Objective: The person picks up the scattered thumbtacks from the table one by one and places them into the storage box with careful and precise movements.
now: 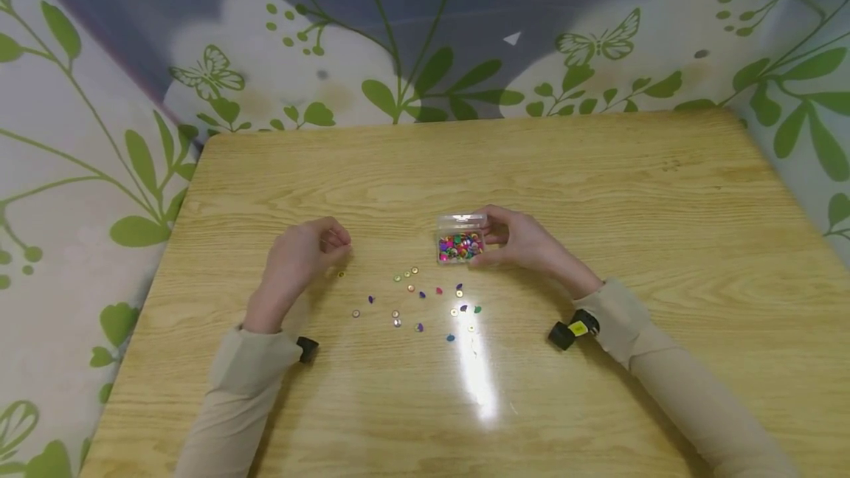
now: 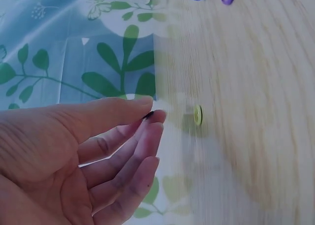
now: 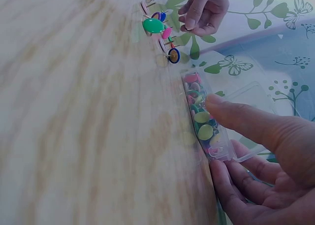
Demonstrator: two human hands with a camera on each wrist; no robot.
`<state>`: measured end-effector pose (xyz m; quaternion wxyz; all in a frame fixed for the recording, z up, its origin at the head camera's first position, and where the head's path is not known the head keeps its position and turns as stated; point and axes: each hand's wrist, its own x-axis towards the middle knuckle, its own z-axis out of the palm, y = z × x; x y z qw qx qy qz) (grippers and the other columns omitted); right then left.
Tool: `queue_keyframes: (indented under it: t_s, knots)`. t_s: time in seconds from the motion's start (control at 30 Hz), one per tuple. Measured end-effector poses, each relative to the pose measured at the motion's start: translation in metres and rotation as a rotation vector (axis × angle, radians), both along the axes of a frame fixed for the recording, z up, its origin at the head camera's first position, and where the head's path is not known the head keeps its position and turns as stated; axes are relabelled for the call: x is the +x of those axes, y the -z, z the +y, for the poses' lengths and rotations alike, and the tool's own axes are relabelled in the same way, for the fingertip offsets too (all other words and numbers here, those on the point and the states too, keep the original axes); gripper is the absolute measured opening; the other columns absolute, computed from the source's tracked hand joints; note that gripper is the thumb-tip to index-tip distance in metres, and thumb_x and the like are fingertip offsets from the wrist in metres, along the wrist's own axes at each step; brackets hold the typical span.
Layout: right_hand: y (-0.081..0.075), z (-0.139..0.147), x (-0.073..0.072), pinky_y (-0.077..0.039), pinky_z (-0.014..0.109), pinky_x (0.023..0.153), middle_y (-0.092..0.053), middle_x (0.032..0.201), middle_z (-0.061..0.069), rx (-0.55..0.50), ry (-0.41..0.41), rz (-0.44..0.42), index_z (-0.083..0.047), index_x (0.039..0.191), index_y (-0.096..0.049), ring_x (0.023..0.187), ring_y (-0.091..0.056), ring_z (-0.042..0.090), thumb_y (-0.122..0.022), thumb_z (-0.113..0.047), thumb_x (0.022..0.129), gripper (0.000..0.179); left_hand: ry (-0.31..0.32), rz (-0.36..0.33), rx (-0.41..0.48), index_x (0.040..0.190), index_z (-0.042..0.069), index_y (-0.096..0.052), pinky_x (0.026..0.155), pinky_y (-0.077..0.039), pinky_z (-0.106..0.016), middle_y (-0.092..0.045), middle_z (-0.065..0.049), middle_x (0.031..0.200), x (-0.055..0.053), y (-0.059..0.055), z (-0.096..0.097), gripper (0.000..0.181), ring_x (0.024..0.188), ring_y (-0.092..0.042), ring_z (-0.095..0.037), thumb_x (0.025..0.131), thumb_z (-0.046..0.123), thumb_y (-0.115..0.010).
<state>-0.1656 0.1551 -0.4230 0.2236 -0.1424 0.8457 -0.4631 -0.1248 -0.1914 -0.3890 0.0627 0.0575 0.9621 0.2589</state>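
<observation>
Above the table's left half, my left hand (image 1: 295,255) pinches a small dark thumbtack (image 2: 148,115) between thumb and forefinger; the tack is seen mostly edge-on. A yellow thumbtack (image 2: 198,115) lies on the table just beyond those fingertips. My right hand (image 1: 523,240) grips the right side of a clear plastic box (image 1: 460,262), thumb on its near side and fingers behind. The hinged lid (image 1: 461,220) stands raised at the back. Inside, many-coloured thumbtacks (image 1: 461,246) are heaped, and they show through the clear wall in the right wrist view.
Loose thumbtacks lie scattered between the hands and nearer the body, among them a blue tack (image 1: 450,338), a green tack (image 1: 477,309) and a pink tack (image 1: 439,291). The wood-grain table (image 1: 598,183) meets a leaf-patterned curtain (image 1: 425,35) at the back.
</observation>
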Motion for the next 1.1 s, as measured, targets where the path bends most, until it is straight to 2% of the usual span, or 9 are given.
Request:
queue_keyframes:
  t_s: [0.1, 0.4, 0.6, 0.9, 1.1]
  knots:
    - [0.0, 0.0, 0.0, -0.053, 0.045, 0.101, -0.062, 0.126, 0.016, 0.004, 0.002, 0.002, -0.012, 0.139, -0.055, 0.119, -0.062, 0.036, -0.091, -0.017, 0.075, 0.073, 0.003, 0.014, 0.018, 0.097, 0.01, -0.072, 0.076, -0.055, -0.041, -0.077, -0.007, 0.093, -0.001, 0.0, 0.008, 0.012, 0.084, -0.072, -0.023, 0.091, 0.019, -0.077]
    - [0.0, 0.0, 0.0, -0.052, 0.045, 0.102, -0.06, 0.127, 0.016, 0.014, 0.003, 0.004, -0.012, 0.14, -0.054, 0.119, -0.062, 0.036, -0.091, -0.017, 0.076, 0.074, 0.085, 0.095, 0.057, 0.095, 0.013, -0.078, 0.075, -0.057, -0.038, -0.077, -0.002, 0.091, -0.005, -0.004, 0.043, 0.011, 0.082, -0.072, -0.019, 0.09, 0.023, -0.079]
    - [-0.002, 0.0, 0.0, -0.052, 0.045, 0.102, -0.06, 0.127, 0.016, 0.003, 0.001, 0.003, -0.011, 0.139, -0.054, 0.119, -0.062, 0.036, -0.09, -0.016, 0.076, 0.073, 0.151, 0.081, 0.067, 0.098, 0.015, -0.079, 0.074, -0.057, -0.035, -0.077, 0.001, 0.09, -0.008, -0.005, 0.067, 0.011, 0.081, -0.071, -0.017, 0.089, 0.022, -0.079]
    - [-0.002, -0.001, 0.0, -0.052, 0.046, 0.102, -0.061, 0.127, 0.017, -0.002, 0.007, -0.005, -0.012, 0.139, -0.054, 0.118, -0.063, 0.036, -0.091, -0.015, 0.075, 0.073, 0.247, 0.078, 0.057, 0.094, 0.018, -0.076, 0.068, -0.054, -0.028, -0.077, 0.003, 0.088, -0.01, -0.005, 0.102, 0.006, 0.076, -0.07, -0.011, 0.09, 0.022, -0.078]
    - [-0.001, 0.0, -0.001, -0.052, 0.046, 0.102, -0.062, 0.127, 0.016, 0.005, 0.001, -0.002, -0.012, 0.139, -0.054, 0.12, -0.062, 0.038, -0.091, -0.017, 0.076, 0.073, 0.275, 0.095, 0.051, 0.096, 0.019, -0.077, 0.064, -0.054, -0.023, -0.078, 0.003, 0.091, -0.01, -0.007, 0.117, 0.007, 0.077, -0.071, -0.01, 0.092, 0.024, -0.076]
